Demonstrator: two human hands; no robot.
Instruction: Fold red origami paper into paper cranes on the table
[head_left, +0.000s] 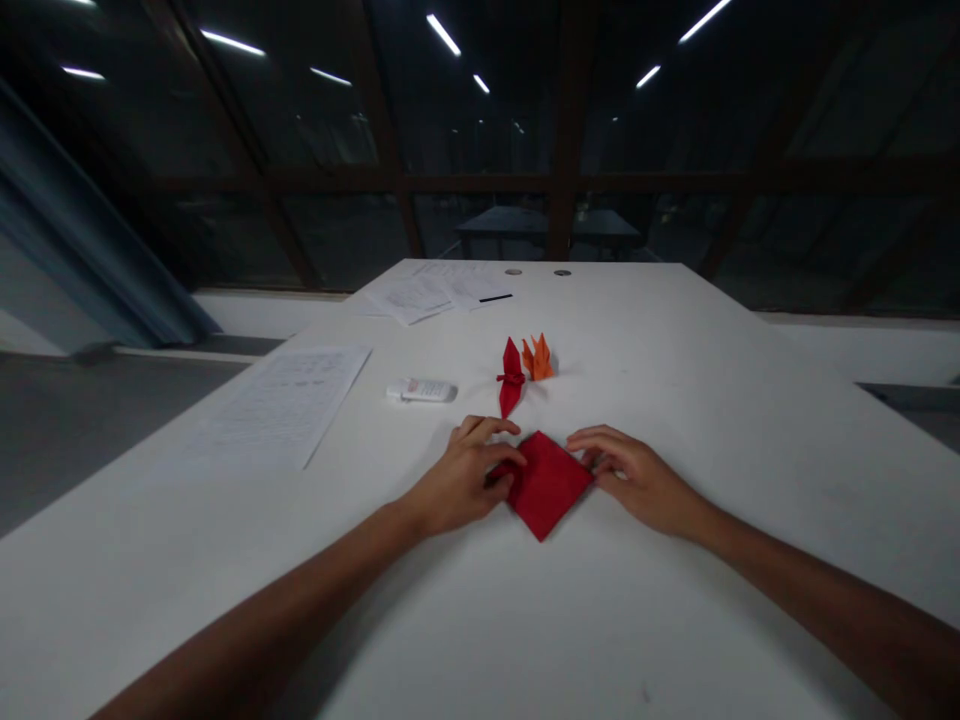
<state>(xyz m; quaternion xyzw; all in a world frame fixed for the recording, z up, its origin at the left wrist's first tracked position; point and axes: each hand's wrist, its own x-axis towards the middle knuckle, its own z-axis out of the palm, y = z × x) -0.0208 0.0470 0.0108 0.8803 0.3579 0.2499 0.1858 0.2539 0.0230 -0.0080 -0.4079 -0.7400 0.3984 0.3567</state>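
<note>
A red square of folded origami paper (547, 485) lies on the white table, turned so that one corner points toward me. My left hand (472, 475) is closed on its left corner, thumb and forefinger at the paper. At the opposite corner, the curled fingers and thumb of my right hand (634, 475) pinch the edge; the exact contact is partly hidden. Just beyond the paper sits a red paper crane (511, 378) with its wings spread. An orange paper crane (538, 358) stands beside it on the right.
Left of the cranes lies a white bottle or tube (421, 390) with printed text. A printed sheet (281, 410) rests near the table's left edge. Farther back are more papers (420, 290), a black pen (496, 298) and two round discs set in the table (637, 310).
</note>
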